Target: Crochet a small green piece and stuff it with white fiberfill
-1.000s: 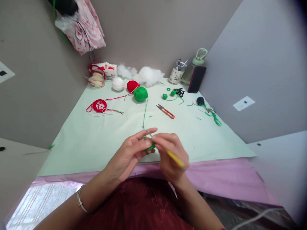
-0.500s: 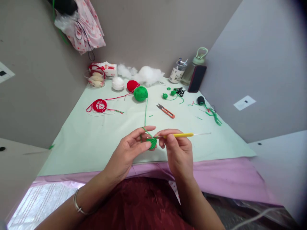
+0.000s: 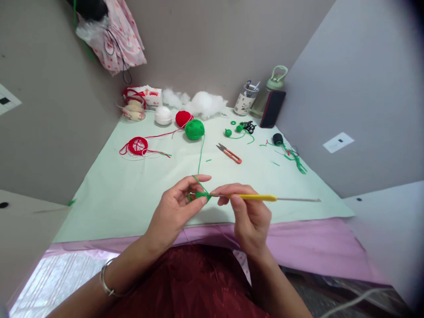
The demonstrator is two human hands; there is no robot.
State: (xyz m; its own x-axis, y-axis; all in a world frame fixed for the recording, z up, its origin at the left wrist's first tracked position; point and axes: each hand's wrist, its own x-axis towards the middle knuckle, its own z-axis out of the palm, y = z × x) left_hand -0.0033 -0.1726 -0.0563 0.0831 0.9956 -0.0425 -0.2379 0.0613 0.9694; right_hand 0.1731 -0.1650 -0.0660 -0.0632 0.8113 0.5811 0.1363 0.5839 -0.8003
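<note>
Between the thumb and fingers of my left hand [image 3: 177,203] is a small green crochet piece [image 3: 202,194], now seen nearly edge-on. A green strand [image 3: 200,161] runs from the green yarn ball [image 3: 194,129] down over my left index finger to the piece. My right hand [image 3: 251,214] grips a double-ended crochet hook [image 3: 258,197] by its yellow handle. The hook's left tip meets the right edge of the piece, where the fingers partly hide it. Its bare metal end points right, above the table.
Orange thread snips [image 3: 229,153] lie beyond my hands. Further back are a red yarn ball [image 3: 183,118], white stuffing [image 3: 207,104], a pen cup [image 3: 245,100], a bottle [image 3: 270,95] and a leaning phone [image 3: 273,109]. A red yarn coil [image 3: 138,145] lies left; green scraps [image 3: 300,165] lie right.
My right hand and the hook have shifted right and slightly down, exposing more of the hook's right end. The green piece has tilted from face-on to nearly edge-on in my left hand.
</note>
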